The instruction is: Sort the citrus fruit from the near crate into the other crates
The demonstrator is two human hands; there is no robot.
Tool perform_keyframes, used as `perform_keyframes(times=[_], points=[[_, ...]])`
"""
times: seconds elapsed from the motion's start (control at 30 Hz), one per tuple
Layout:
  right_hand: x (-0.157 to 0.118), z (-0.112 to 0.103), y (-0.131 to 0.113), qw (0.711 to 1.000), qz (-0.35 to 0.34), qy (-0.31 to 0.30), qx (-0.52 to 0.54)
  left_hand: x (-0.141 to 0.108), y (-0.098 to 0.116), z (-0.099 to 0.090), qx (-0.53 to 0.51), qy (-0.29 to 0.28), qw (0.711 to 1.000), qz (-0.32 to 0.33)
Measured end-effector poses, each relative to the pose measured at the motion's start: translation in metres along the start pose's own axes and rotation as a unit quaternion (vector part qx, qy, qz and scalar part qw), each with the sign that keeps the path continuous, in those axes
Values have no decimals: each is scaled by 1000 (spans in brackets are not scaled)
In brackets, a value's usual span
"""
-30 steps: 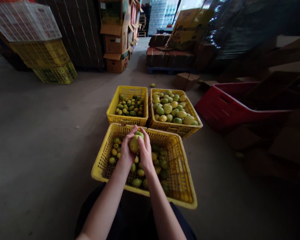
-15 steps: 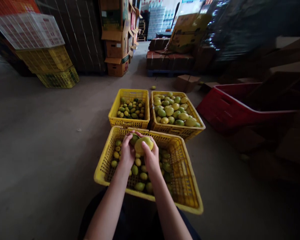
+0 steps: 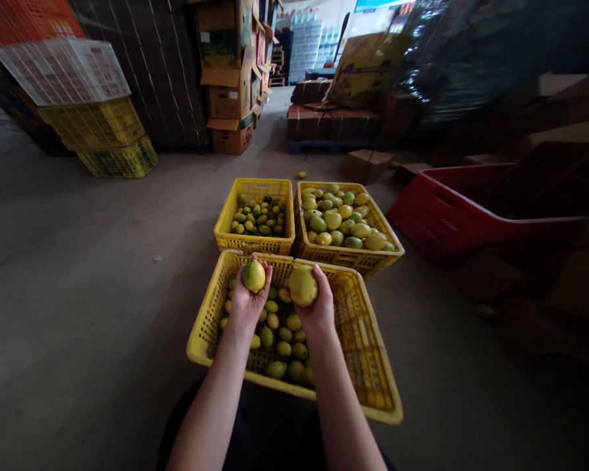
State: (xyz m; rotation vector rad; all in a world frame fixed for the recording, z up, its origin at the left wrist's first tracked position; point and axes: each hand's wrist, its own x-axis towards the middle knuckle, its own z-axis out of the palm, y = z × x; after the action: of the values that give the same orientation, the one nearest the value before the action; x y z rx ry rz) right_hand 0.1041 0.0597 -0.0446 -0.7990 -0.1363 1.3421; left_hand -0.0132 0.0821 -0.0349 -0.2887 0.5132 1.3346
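My left hand [image 3: 247, 306] cradles a yellow-green lemon [image 3: 254, 277] in its palm, fingers curled around it. A larger, paler lemon [image 3: 303, 286] sits in my right hand [image 3: 322, 309], with the thumb on its right side. Both hands are apart, above the far half of the near yellow crate [image 3: 368, 340]. Several green and yellow lemons [image 3: 285, 348] lie in that crate, partly hidden by my forearms. Behind it, the far left crate [image 3: 255, 245] contains smaller lemons, and the far right crate [image 3: 358, 260] is piled with larger ones.
To the right stands a red crate [image 3: 432, 209] beside dim cardboard. Stacked crates [image 3: 93, 124] stand at the left, cardboard boxes [image 3: 228, 101] at the back. One loose lemon [image 3: 302, 174] lies on the floor beyond the yellow crates. A small carton [image 3: 367, 165] sits nearby.
My hands were together with the two lemons side by side; now they have parted, each with one lemon. The left palm has turned upward. The view has shifted slightly.
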Motion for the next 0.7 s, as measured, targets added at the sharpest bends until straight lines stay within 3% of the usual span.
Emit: perform_keyframes(times=[0.2,0.47,0.7], points=[[4,8,18,995,90,34,8,-5,-3,2,41,17,997,69],[10,-2,17,983,144,103,57,-1,-4,-6,29,-9,997,-76],[26,-21,20,982,155,89,64,2,-3,-3,70,50,996,22]])
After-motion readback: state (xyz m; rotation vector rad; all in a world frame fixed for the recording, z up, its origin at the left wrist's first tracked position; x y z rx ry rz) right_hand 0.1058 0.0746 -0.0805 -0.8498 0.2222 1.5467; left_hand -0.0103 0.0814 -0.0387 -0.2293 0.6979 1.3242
